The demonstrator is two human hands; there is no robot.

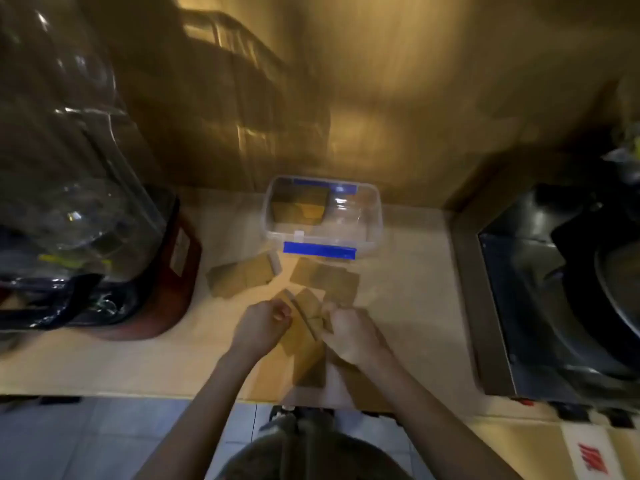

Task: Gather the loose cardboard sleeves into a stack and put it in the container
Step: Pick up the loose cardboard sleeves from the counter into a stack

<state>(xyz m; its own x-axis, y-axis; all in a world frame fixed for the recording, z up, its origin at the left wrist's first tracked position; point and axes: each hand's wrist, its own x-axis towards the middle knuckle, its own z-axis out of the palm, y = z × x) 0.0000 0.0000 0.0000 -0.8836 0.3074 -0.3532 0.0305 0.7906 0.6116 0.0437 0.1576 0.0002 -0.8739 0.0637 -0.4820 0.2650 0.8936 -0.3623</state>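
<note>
My left hand (261, 329) is curled almost to a fist and my right hand (349, 332) is closed, both gripping sleeves (306, 313) near the tabletop's (408, 289) front edge. More sleeves lie between them and the container (375, 220) at the back edge.

No text can be read. A white label (180, 251) on the red base, far left of the left hand (263, 327), is blurred. A red mark (593, 460) on a white sheet, below right of the right hand (349, 334), is not legible.
</note>
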